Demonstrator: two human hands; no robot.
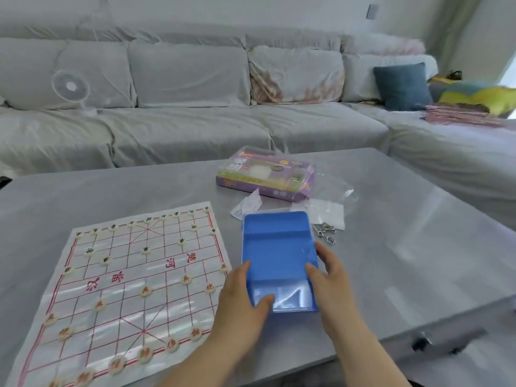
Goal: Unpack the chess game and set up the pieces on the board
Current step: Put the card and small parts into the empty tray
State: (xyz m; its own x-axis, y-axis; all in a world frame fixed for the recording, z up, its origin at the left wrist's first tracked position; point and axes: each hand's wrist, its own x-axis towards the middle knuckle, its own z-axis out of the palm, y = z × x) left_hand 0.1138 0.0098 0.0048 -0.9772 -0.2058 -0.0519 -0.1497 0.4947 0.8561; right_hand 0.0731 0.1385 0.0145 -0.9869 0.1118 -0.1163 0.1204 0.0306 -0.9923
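Note:
A white paper chess board [131, 289] with a red grid lies flat on the left of the grey table [405, 247]. Several round cream pieces stand on its points, red-marked ones [145, 291] on the near half and dark-marked ones [145, 250] on the far half. Right of the board lies an empty blue plastic tray [276, 247] under a clear lid. My left hand [243, 300] holds the tray's near left edge, thumb on top. Its right edge is held by my right hand [328, 272].
A purple game box [265, 175] lies behind the tray, with a clear plastic bag [332, 196], paper slips [247, 206] and a metal wire puzzle [325, 231] nearby. A grey sofa [181, 113] with a small fan [72, 89] and cushions runs behind the table.

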